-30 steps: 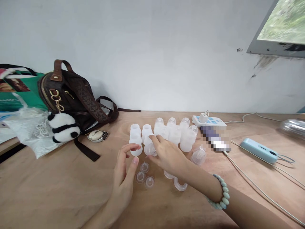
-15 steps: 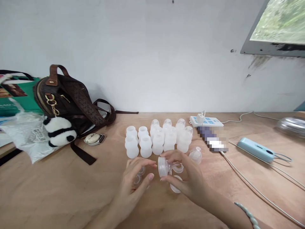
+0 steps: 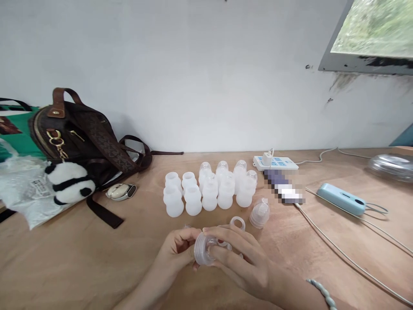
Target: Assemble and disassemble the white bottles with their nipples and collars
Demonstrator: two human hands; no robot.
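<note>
Left hand [image 3: 177,249] is now meeting right hand [image 3: 247,265] at clear ring [image 3: 202,249], fingers [image 3: 230,258] of both holding it; likely light, stiff, best gripped by ridged rim [image 3: 197,249] between fingers.

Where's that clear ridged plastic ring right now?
In the head camera's view, the clear ridged plastic ring is low and near the middle, between the left hand and right hand, in front of the white bottles.
</note>
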